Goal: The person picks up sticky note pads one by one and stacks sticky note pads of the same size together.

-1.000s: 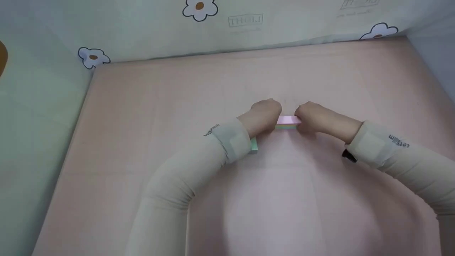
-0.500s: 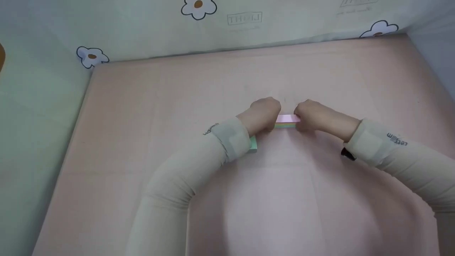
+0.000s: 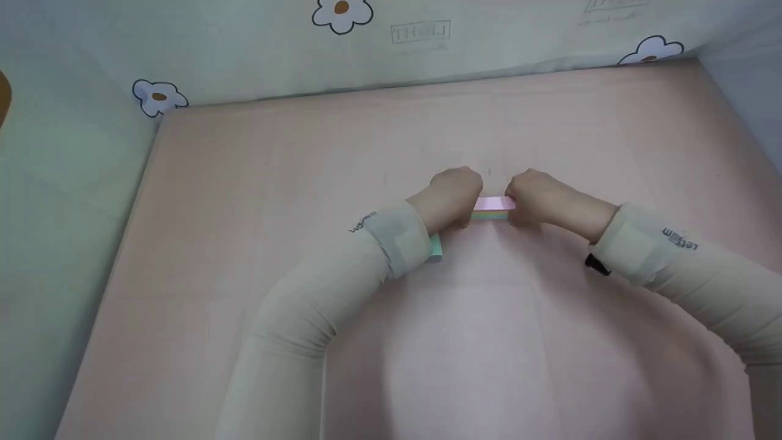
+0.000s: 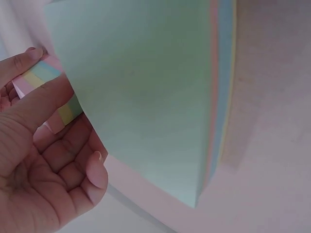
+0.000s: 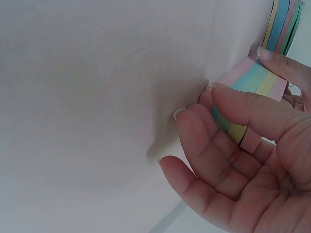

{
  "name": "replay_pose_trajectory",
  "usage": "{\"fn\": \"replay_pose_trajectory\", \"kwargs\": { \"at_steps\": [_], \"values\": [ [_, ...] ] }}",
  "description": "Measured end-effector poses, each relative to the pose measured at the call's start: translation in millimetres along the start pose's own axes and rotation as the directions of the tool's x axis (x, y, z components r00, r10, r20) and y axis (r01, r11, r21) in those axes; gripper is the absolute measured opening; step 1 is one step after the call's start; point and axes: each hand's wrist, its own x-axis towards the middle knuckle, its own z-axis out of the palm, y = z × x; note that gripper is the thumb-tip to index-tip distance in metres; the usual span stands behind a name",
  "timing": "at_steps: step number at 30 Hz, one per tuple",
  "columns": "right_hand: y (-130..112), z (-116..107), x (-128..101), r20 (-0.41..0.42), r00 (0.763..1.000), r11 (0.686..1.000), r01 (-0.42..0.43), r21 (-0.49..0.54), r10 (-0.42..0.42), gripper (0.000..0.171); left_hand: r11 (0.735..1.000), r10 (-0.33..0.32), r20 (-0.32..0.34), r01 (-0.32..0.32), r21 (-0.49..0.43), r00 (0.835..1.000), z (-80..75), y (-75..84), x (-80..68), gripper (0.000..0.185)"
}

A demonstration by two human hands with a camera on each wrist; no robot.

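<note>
Lying on the pink table near mid-scene: a small pastel pad of sticky notes, long axis running from 9 to 3 o'clock, spanning the gap between both fists. Gripped at its 9 o'clock end by the left hand, thumb pressed across the striped edge, fingers curled beneath. Pinched at the 3 o'clock end by the right hand, thumb over the coloured layers. Equally near, both; forearms converging from 7 and 4 o'clock, wrists bent inward. Just beside the left wrist, toward 7 o'clock: a second, larger pad with green top, untouched.
</note>
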Motion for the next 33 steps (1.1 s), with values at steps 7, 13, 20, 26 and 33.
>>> {"fn": "replay_pose_trajectory", "kwargs": {
  "at_steps": [7,13,20,26,33],
  "values": [
    [0,1,0,-0.001,1.000,1.000,0.003,-0.002,-0.003,0.015,1.000,0.001,-0.015,0.000,0.008,1.000,0.9,0.2,-1.3,0.021],
    [0,2,0,0.019,0.999,0.999,0.026,0.030,-0.026,0.016,0.999,0.011,-0.007,-0.011,-0.032,1.000,0.5,-0.4,-3.1,0.022],
    [8,-8,-7,0.076,0.997,0.992,0.004,0.126,-0.014,0.043,0.973,-0.034,0.047,0.044,-0.227,0.998,-8.3,-7.6,-11.1,0.030],
    [19,-15,-19,0.069,0.998,0.973,-0.030,0.228,0.015,0.047,0.933,-0.054,0.021,0.058,-0.356,0.998,-16.7,-22.3,-21.2,0.037],
    [20,-11,-27,0.163,0.986,0.903,-0.105,0.417,0.039,0.054,0.759,-0.114,0.143,0.179,-0.626,0.983,-15.0,-28.1,-30.8,0.038]
  ]
}}
